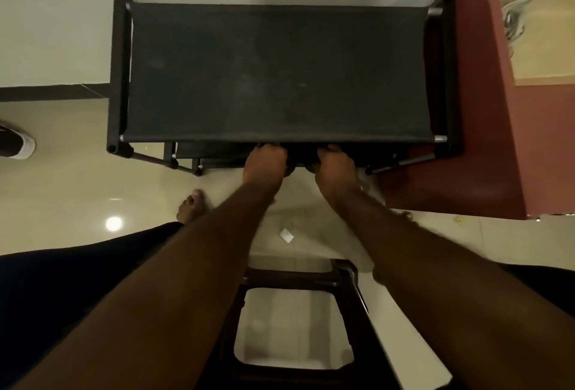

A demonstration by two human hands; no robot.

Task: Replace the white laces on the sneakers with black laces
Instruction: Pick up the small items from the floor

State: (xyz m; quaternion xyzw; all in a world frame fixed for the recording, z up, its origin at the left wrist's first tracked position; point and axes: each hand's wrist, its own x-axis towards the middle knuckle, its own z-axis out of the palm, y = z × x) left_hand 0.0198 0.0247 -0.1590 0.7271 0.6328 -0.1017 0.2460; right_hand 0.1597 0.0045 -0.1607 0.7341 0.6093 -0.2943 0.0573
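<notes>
While both arms reach down to the shoe rack (119, 78), the left hand (264, 161) and the right hand (334, 165) lie near each other but apart at the middle of the front edge of its top shelf (277, 72), knuckles up, fingers bent forward and passing under that edge into shadow. Between and beneath the 2 hands sits a dark rounded mass (298, 160) on a lower tier just behind the front edge; it is judged to be the sneakers, though no laces, white or black, can be made out. Whether either hand grips it cannot be told, since the fingertips are hidden. Step in hand, as judged: fetching the pair out of the rack, so the relacing itself is not yet begun. To do this well, each hand should take 1 shoe by the heel or collar, draw it straight back past the front edge, low enough to pass under the top shelf, and lift only once clear. The 2 shoes should come out level so that nothing drags on the lower tier. A dark stool (311, 279) stands on the floor between the forearms and could serve as a seat or work surface; a white scrap (286, 235) lies on the floor between stool and rack.
</notes>
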